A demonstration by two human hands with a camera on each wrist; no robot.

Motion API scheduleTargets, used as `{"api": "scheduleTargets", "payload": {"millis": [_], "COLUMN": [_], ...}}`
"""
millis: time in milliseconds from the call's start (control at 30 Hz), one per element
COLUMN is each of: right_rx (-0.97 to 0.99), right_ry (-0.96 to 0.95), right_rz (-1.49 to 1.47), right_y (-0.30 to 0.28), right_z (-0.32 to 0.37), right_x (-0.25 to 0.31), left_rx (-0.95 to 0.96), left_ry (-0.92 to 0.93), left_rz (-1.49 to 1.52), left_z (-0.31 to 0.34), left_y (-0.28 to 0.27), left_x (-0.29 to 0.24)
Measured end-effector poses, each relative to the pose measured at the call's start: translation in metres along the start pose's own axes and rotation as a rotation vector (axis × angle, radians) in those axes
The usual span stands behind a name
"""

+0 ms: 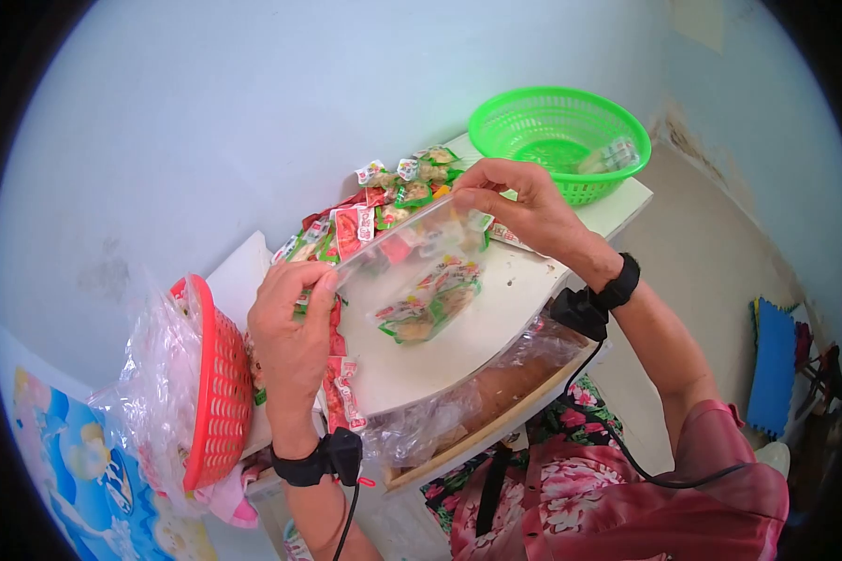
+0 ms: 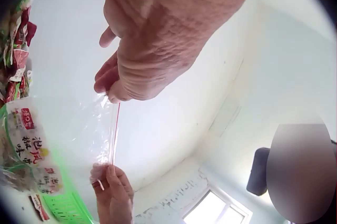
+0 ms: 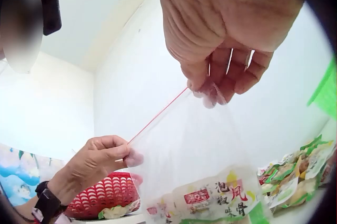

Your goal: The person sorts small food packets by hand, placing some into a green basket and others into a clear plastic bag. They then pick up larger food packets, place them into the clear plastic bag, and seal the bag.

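The clear bag hangs over the white table between two pinching hands — left hand at its top edge's near-left end, right hand at the far-right; that edge runs straight, neither hand nearer; snack packets sit low inside.

Premises present as a plain, small room with pale, stained walls and a window. Perforated plastic baskets and wrapped food packets occupy a white worktop with an open drawer; whether home or packing workshop cannot be determined.
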State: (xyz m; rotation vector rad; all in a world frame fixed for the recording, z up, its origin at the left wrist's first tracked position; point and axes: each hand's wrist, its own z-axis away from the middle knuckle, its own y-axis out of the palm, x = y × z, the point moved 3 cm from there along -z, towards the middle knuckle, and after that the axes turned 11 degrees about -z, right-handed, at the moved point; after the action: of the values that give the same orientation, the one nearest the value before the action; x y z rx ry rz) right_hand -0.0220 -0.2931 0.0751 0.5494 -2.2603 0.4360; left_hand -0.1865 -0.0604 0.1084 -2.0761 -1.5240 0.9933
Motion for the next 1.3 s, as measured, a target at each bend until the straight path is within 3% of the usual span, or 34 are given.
{"api": "scheduleTargets", "payload": {"millis": [67,133,267,367,567,767,900,1000,1133,1233,1300], "right_rx": [0.000,0.044,0.175,0.234,0.312,0.188,0.101,0.037,-0.013,-0.052,-0.073], "right_ry": [-0.060,-0.242,-0.479,-0.527,-0.491,-0.366,-0.229,0.181,0.206,0.197,0.165], "right_rz": [0.101,0.279,0.471,0.514,0.532,0.466,0.284,0.149,-0.200,-0.303,-0.310], "right_y": [-0.001,0.008,0.042,0.069,0.084,0.041,0.006,-0.009,-0.006,0.000,0.004], "right_z": [-0.004,-0.012,-0.027,-0.032,-0.038,-0.027,-0.014,-0.005,0.002,0.003,0.002], "right_x": [0.000,0.023,0.050,0.052,0.038,0.028,0.017,0.012,-0.003,-0.007,-0.010], "left_rx": [-0.023,-0.068,-0.053,-0.050,-0.061,-0.091,-0.135,-0.080,-0.010,-0.141,-0.221], "left_ry": [0.015,0.089,0.065,0.079,0.053,0.006,0.035,-0.039,-0.152,-0.111,0.087], "left_rz": [0.031,0.019,0.030,0.020,0.031,0.085,0.081,0.125,0.185,0.092,-0.161], "left_z": [0.000,-0.003,-0.007,-0.006,-0.002,0.004,0.005,0.006,0.007,0.003,-0.005], "left_y": [0.001,0.002,0.003,0.002,0.000,0.001,0.003,0.005,0.006,0.007,0.006], "left_x": [0.000,-0.001,-0.004,-0.003,-0.002,0.011,0.014,0.015,0.020,0.009,-0.012]}}
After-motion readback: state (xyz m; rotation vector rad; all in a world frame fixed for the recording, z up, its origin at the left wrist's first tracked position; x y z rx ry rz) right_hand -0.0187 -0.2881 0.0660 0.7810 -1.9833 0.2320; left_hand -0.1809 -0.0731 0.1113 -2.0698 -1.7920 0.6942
